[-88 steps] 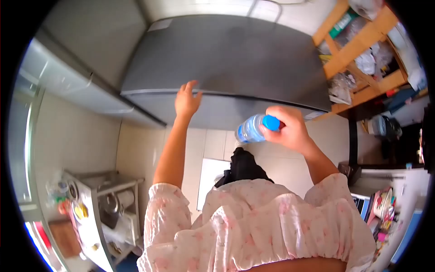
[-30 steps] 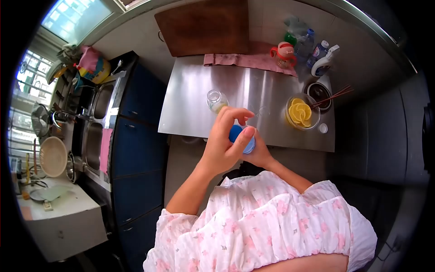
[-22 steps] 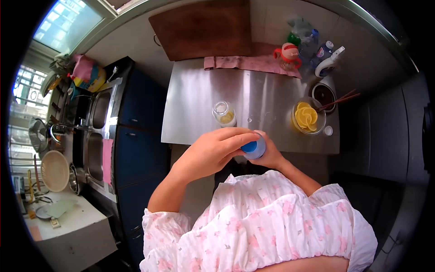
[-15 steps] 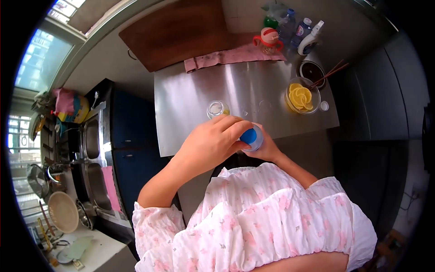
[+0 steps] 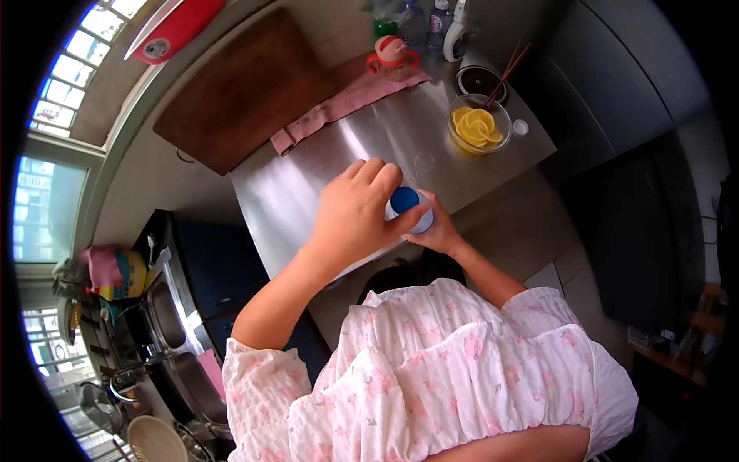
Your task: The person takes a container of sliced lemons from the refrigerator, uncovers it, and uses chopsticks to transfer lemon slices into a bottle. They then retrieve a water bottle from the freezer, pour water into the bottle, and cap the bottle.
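Observation:
A bottle or jar with a pale body and a round blue cap is held in front of my chest, near the table's front edge. My right hand is wrapped round its far right side. My left hand curls over its left side, thumb and fingers at either side of the blue cap. The cap's top faces me, and most of the body is hidden by my fingers. Farther right on the metal table stands a clear bowl of lemon or orange slices.
A small white cap lies beside the bowl. Behind it, chopsticks rest in a dark-centred round container. A red-handled cup, bottles and a pink cloth line the back. A wooden board leans at left, beyond the sink.
My view has turned, shifting the table's contents up and left. My left hand has changed its grasp around the blue cap. The small glass jar seen before is now hidden behind my left hand.

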The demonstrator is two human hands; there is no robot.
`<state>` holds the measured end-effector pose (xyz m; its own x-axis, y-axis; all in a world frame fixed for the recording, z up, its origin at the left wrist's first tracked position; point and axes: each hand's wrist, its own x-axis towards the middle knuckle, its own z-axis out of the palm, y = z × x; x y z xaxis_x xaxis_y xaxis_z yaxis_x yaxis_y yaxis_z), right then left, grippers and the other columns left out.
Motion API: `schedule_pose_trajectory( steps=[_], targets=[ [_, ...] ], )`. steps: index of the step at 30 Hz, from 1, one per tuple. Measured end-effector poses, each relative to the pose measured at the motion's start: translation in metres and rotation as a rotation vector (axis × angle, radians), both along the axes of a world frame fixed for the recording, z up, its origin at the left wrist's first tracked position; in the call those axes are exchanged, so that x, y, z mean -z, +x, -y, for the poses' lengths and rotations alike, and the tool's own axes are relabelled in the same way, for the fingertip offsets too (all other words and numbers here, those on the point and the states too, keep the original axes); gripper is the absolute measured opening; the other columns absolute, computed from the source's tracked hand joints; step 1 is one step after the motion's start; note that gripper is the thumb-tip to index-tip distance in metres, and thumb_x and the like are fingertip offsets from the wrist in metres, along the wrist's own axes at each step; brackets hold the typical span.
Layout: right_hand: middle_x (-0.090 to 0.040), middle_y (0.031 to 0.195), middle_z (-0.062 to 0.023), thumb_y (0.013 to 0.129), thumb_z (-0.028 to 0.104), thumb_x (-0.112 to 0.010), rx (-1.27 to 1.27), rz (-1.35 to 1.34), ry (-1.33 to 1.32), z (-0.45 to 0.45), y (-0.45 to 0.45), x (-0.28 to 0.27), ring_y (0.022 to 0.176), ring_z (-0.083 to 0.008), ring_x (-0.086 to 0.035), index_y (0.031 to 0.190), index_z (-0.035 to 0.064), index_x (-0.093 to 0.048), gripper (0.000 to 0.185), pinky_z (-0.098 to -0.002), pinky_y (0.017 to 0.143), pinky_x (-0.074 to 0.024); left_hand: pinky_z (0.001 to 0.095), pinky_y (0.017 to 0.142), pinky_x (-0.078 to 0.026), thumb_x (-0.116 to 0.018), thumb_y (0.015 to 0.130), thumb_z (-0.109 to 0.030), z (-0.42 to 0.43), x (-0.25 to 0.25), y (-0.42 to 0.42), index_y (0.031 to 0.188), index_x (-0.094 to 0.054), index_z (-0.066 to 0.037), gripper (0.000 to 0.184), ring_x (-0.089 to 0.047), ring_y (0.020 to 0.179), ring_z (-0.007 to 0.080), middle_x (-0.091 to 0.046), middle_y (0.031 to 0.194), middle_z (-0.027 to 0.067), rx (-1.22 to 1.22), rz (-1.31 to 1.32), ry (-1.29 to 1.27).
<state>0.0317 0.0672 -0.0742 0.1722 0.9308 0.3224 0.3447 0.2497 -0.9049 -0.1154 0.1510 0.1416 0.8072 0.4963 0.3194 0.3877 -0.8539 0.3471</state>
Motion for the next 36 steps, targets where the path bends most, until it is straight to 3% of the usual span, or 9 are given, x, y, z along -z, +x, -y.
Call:
schedule_pose_trajectory(
  steps=[1,3,5,7,10,17,23,28,36],
  targets=[
    [-0.053,0.113,-0.0129,0.057,0.016,-0.080,0.013,0.012,0.009,0.000,-0.001,0.000,0.105,-0.0284,-0.053,0.125,0.0084,-0.037,0.081,-0.0352,0.089,-0.0428,0.0297,0.056,-0.043,-0.072,0.073,-0.023,-0.004,-0.002,-0.002,0.081,-0.052,-0.004,0.028,-0.052,0.066,0.0192,-0.050,0.074,0.0061,0.006,0.001,0.002],
    [-0.052,0.113,-0.0129,0.057,0.016,-0.080,0.028,0.020,0.015,-0.001,0.000,0.006,0.106,-0.0279,-0.053,0.125,0.0078,-0.037,0.080,-0.0351,0.089,-0.0426,0.0289,0.058,-0.043,-0.069,0.077,-0.022,-0.011,-0.007,-0.011,0.083,-0.051,-0.003,0.026,-0.050,0.064,0.0175,-0.050,0.071,0.0061,-0.093,0.276,-0.400],
    [-0.052,0.114,-0.0130,0.058,0.017,-0.080,0.035,0.030,0.017,0.000,0.002,0.006,0.106,-0.0274,-0.053,0.125,0.0072,-0.037,0.080,-0.0350,0.090,-0.0424,0.0243,0.056,-0.041,-0.062,0.084,-0.022,-0.020,0.002,-0.031,0.092,-0.049,-0.002,0.025,-0.049,0.067,0.0101,-0.053,0.079,0.0046,-0.091,0.637,-0.955],
    [-0.047,0.120,-0.0118,0.064,0.016,-0.079,-0.003,-0.016,-0.055,0.001,0.004,-0.001,0.113,-0.0228,-0.048,0.126,0.0059,-0.035,0.078,-0.0348,0.096,-0.0379,0.0242,0.054,-0.041,-0.055,0.086,-0.024,-0.029,0.012,-0.055,0.095,-0.049,-0.003,0.024,-0.051,0.069,0.0116,-0.053,0.081,0.0070,-0.091,0.882,-1.273],
    [-0.048,0.119,-0.0116,0.065,0.016,-0.079,0.015,0.034,-0.064,-0.003,0.008,-0.009,0.112,-0.0219,-0.048,0.126,0.0059,-0.035,0.076,-0.0347,0.095,-0.0381,0.0241,0.053,-0.041,-0.048,0.087,-0.026,-0.030,0.038,-0.083,0.096,-0.050,-0.004,0.025,-0.052,0.069,0.0124,-0.053,0.084,0.0080,-0.129,1.086,-1.456],
    [-0.051,0.115,-0.0132,0.063,0.014,-0.079,0.007,0.131,-0.060,-0.017,0.020,-0.024,0.109,-0.0257,-0.051,0.124,0.0067,-0.036,0.075,-0.0349,0.091,-0.0416,0.0235,0.054,-0.042,-0.049,0.085,-0.025,-0.011,0.085,-0.123,0.098,-0.050,-0.004,0.025,-0.054,0.070,0.0138,-0.054,0.087,0.0082,-0.342,1.199,-1.601],
    [-0.050,0.117,-0.0121,0.061,0.012,-0.079,-0.002,0.316,-0.081,-0.028,0.033,-0.048,0.111,-0.0248,-0.050,0.124,0.0059,-0.038,0.075,-0.0351,0.094,-0.0397,0.0240,0.056,-0.042,-0.049,0.087,-0.026,-0.003,0.106,-0.142,0.099,-0.050,-0.004,0.025,-0.054,0.071,0.0136,-0.055,0.089,0.0080,-0.345,1.245,-1.624],
    [-0.054,0.108,-0.0139,0.058,0.008,-0.077,0.021,0.505,-0.073,-0.031,0.038,-0.077,0.104,-0.0313,-0.053,0.118,0.0082,-0.043,0.069,-0.0374,0.089,-0.0417,0.0241,0.057,-0.042,-0.048,0.088,-0.027,0.000,0.114,-0.153,0.100,-0.050,-0.005,0.025,-0.054,0.072,0.0132,-0.055,0.089,0.0072,-0.363,1.277,-1.634],
    [-0.054,0.105,-0.0129,0.056,0.006,-0.076,0.063,0.725,-0.024,-0.031,0.050,-0.105,0.101,-0.0329,-0.053,0.115,0.0091,-0.046,0.066,-0.0403,0.088,-0.0401,0.0240,0.058,-0.042,-0.049,0.088,-0.027,0.004,0.122,-0.163,0.100,-0.050,-0.006,0.024,-0.053,0.072,0.0125,-0.055,0.089,0.0066,-0.377,1.314,-1.618]
  ],
)
